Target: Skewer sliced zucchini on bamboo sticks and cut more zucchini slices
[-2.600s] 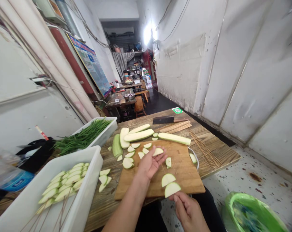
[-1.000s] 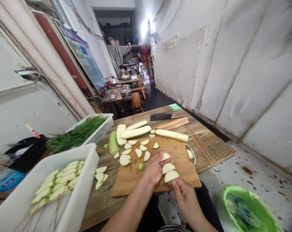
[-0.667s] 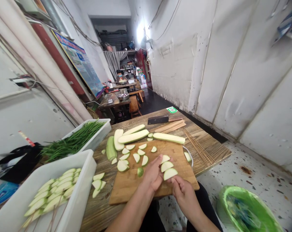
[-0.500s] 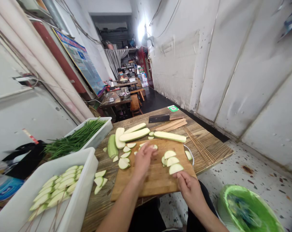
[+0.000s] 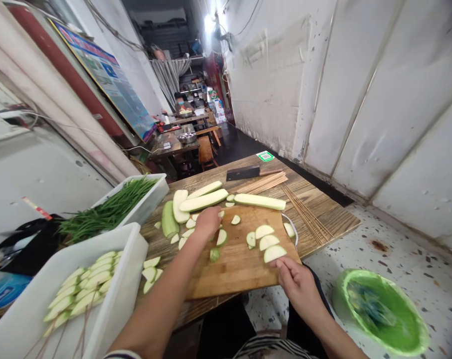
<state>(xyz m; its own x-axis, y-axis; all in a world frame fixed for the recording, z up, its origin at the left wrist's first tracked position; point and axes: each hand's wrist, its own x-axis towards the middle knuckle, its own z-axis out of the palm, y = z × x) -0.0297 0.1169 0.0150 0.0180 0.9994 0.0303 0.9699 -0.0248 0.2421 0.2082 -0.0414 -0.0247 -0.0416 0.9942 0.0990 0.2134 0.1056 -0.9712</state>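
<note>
The left hand (image 5: 208,223) is no longer steadying the three half-round slices (image 5: 269,242); it is reaching to the loose slices (image 5: 221,237) at the far left of the cutting board (image 5: 241,269). The farthest slice is now lining up with the other two, so the row is growing by one. The right hand (image 5: 298,281) is holding this row over the board's right side, fingers pinching together, apparently on a hidden skewer. The left fingers are curling downward, mostly hidden; whether they are gripping anything cannot be told.
</note>
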